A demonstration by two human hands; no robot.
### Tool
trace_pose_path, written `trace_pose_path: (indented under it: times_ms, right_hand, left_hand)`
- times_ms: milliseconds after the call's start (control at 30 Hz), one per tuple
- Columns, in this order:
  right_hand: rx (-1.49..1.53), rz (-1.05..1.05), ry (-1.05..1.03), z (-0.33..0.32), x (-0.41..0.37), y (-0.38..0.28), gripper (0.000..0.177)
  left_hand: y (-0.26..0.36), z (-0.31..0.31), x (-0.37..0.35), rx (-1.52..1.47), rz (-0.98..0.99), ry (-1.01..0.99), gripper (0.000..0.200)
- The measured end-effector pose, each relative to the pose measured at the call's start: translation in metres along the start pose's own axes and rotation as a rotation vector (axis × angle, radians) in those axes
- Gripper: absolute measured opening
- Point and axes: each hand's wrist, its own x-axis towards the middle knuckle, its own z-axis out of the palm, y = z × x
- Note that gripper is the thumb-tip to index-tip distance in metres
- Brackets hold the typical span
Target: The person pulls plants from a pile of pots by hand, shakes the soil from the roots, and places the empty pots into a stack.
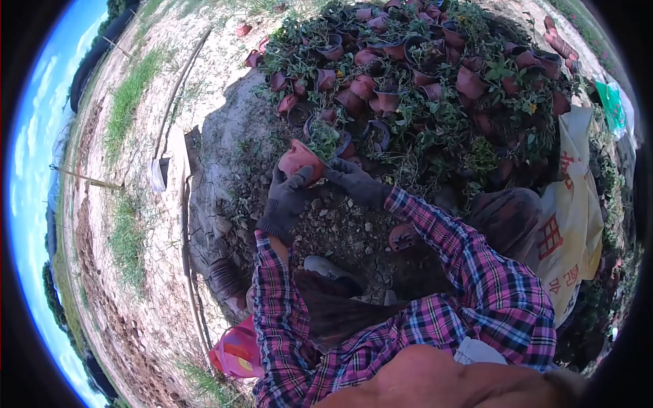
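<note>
Left hand (284,198) pinching reddish pot (296,158) at 11 o'clock off frame centre, green plant (324,141) at its mouth, right hand (359,185) at its rim, grip can't tell, pot heap (469,83) at 1 o'clock.

Left of the left hand in its dark grey knitted glove (282,204), I see that a hand could pass over the cracked grey soil (221,129). On the near side there, a brown ringed stack (226,277) obstructs. Far and right, a broad heap of reddish plastic pots and green plants (422,92) blocks passage; at right, also a pale creased sack with red characters (570,217).
</note>
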Motion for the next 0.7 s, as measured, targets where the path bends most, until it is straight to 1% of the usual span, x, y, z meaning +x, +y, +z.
trace_pose_path:
  times_ms: [67, 100, 133, 200, 233, 267, 333, 400, 467, 500, 600, 633, 667, 700]
  right_hand:
    - [-0.218, 0.077, -0.089, -0.003, -0.027, -0.029, 0.025]
    - [-0.148, 0.04, -0.116, -0.033, -0.018, -0.009, 0.03]
    - [-0.118, -0.047, -0.032, -0.055, -0.015, -0.006, 0.033]
    - [-0.075, -0.24, 0.147, -0.087, -0.012, -0.019, 0.038]
    - [-0.154, -0.278, 0.09, -0.086, -0.013, -0.023, 0.037]
    - [-0.233, -0.311, 0.034, -0.075, -0.013, -0.021, 0.036]
    - [-0.544, -0.35, -0.077, -0.052, -0.023, -0.033, 0.041]
    - [-0.175, -0.351, -0.274, -0.058, 0.008, 0.003, 0.033]
    - [-0.426, -0.306, 0.04, -0.05, -0.006, -0.003, 0.025]
    - [-0.541, -0.274, 0.196, -0.047, -0.011, -0.003, 0.021]
    - [-0.46, -0.322, 0.434, -0.043, -0.009, 0.007, 0.013]
    - [-0.463, -0.353, 0.476, -0.041, -0.009, 0.012, 0.015]
    - [-0.465, -0.325, 0.423, -0.041, -0.007, 0.015, 0.017]
    - [-0.469, -0.3, 0.368, -0.042, -0.006, 0.014, 0.02]
  left_hand:
    - [0.006, 0.023, -0.014, -0.222, 0.041, -0.113, 0.059]
    - [0.008, 0.022, -0.016, -0.08, 0.034, -0.058, 0.059]
    - [0.009, 0.018, -0.018, -0.092, 0.003, -0.121, 0.059]
    - [0.01, 0.02, -0.023, -0.092, -0.071, -0.231, 0.059]
    - [0.011, 0.025, -0.027, -0.074, -0.114, -0.272, 0.059]
    - [0.005, 0.035, -0.029, -0.152, -0.134, -0.349, 0.058]
    - [-0.001, 0.048, -0.034, -0.175, -0.139, -0.395, 0.057]
    - [0.002, 0.054, -0.037, -0.175, -0.139, -0.457, 0.057]
    - [0.009, 0.058, -0.045, -0.161, -0.11, -0.472, 0.056]
    - [0.011, 0.062, -0.047, -0.175, -0.058, -0.47, 0.053]
    - [-0.005, 0.059, -0.036, -0.135, -0.039, -0.403, 0.049]
    - [-0.012, 0.054, -0.031, -0.078, -0.003, -0.38, 0.047]
    - [-0.019, 0.049, -0.026, -0.02, 0.032, -0.355, 0.045]
    - [-0.013, 0.049, -0.029, 0.014, 0.055, -0.341, 0.044]
